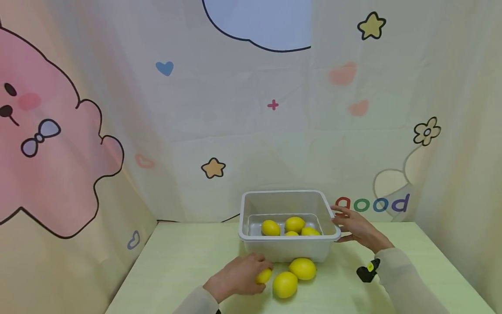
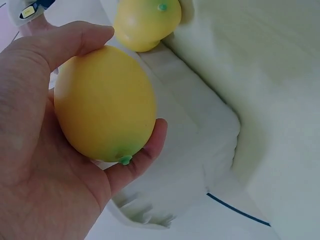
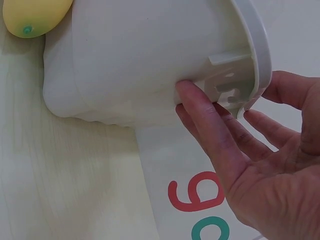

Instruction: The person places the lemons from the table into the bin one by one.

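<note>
In the head view my left hand [image 1: 241,275] grips a yellow lemon [image 1: 264,275] in front of a white plastic bin [image 1: 288,250]. The left wrist view shows this lemon [image 2: 105,102], green-tipped, between thumb and fingers. Two more lemons, one nearer [image 1: 285,284] and one beside the bin's front wall [image 1: 303,268], lie on the table. Several lemons [image 1: 294,224] are inside the bin. My right hand [image 1: 362,229] holds the bin's right rim. In the right wrist view, fingers [image 3: 205,115] touch the outer wall under the rim.
The bin stands on a pale green table [image 1: 180,261], close to a printed cloth backdrop [image 1: 188,131]. Cloth also hangs along both sides. A black device [image 1: 368,271] is strapped at the right wrist.
</note>
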`<state>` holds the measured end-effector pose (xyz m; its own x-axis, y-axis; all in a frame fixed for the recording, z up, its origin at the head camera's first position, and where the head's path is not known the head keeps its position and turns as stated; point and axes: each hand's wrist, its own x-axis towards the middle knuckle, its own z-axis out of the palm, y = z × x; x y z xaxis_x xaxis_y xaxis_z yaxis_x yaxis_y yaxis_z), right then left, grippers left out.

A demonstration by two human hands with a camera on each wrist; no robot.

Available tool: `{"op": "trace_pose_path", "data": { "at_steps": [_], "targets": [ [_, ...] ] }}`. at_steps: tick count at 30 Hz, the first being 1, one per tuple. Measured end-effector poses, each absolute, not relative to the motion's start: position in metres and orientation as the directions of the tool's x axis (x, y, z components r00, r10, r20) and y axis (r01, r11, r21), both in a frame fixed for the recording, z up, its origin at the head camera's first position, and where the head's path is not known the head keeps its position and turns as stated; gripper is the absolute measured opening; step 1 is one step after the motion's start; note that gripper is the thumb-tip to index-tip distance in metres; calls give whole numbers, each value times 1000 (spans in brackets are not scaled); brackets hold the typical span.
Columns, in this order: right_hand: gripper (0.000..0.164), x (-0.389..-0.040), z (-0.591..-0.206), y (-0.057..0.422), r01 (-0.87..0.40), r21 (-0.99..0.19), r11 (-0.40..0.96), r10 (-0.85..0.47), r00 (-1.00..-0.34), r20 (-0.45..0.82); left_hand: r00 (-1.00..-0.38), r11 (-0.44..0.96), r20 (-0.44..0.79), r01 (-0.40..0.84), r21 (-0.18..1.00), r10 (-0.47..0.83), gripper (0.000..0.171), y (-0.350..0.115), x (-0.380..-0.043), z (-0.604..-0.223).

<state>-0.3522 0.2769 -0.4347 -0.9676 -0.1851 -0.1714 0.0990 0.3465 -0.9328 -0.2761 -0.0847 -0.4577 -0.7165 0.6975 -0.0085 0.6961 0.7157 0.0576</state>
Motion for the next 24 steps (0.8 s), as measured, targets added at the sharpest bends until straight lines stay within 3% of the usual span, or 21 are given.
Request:
{"op": "trace_pose_path", "data": {
  "at_steps": [24],
  "targets": [
    [64, -352, -436, 278, 103, -938, 331, -179, -969, -170, -689, 692, 105, 722, 8, 717, 38, -88, -283, -406]
  ]
}}
